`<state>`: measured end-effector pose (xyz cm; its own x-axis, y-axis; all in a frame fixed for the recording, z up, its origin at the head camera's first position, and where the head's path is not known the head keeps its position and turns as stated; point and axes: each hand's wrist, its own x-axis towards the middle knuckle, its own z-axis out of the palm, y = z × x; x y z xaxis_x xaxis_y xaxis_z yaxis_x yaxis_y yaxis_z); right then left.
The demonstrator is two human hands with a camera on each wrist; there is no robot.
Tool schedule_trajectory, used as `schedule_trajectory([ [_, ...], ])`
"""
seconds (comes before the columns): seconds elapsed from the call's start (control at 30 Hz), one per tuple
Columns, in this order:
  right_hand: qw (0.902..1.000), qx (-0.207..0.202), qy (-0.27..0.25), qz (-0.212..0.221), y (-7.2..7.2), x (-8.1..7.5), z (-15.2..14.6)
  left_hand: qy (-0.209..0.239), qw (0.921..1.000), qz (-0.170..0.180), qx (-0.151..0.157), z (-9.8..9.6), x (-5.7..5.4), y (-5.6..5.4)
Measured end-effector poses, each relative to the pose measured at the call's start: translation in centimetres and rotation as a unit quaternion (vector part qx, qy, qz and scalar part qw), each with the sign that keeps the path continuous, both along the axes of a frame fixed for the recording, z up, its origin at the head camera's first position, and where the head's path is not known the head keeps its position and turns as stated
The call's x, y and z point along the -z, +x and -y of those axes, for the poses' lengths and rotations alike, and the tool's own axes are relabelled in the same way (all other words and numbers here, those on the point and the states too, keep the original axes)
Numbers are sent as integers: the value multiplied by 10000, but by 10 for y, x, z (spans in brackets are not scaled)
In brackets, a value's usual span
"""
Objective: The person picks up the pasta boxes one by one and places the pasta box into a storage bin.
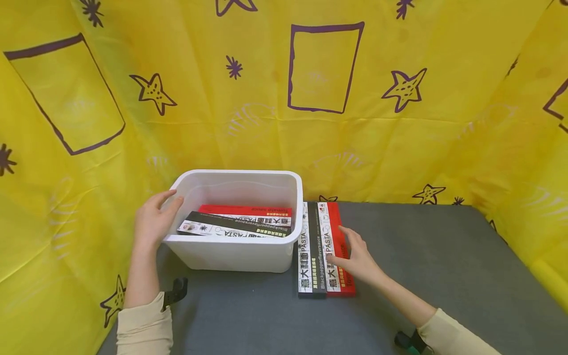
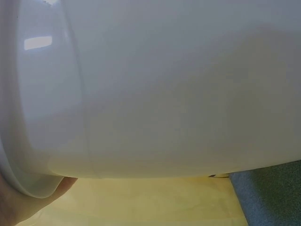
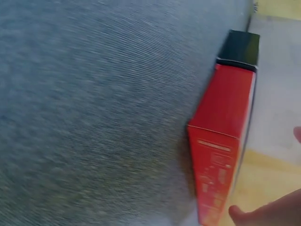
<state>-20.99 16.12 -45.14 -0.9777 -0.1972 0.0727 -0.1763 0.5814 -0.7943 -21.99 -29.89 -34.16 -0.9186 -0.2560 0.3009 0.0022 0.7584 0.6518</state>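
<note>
A white plastic bin (image 1: 239, 256) stands at the left, with a red pasta box (image 1: 248, 209) and a black pasta box (image 1: 239, 223) lying inside. My left hand (image 1: 153, 217) holds the bin's left rim, thumb and fingers to either side of it; the left wrist view is mostly filled by the bin wall (image 2: 164, 94). Right of the bin, another black pasta box (image 1: 317, 261) and another red one (image 1: 340, 266) lie side by side on the table. Over the red one is my right hand (image 1: 361, 259), thumb and fingers spread apart.
The grey table (image 1: 421, 256) extends to the right and in front of the bin. A yellow curtain (image 1: 266, 98) printed with starfish and frames hangs behind and along both sides, close to the bin's back.
</note>
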Motion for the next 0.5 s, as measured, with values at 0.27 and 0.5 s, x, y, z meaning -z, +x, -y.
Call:
schedule_trajectory([
  [0.27, 9988, 119, -40, 479, 3, 13, 2, 15, 10000, 37, -44, 1, 0, 1],
  [0.5, 9972, 255, -67, 694, 4, 15, 1, 2, 10000, 42, -64, 0, -1, 0],
])
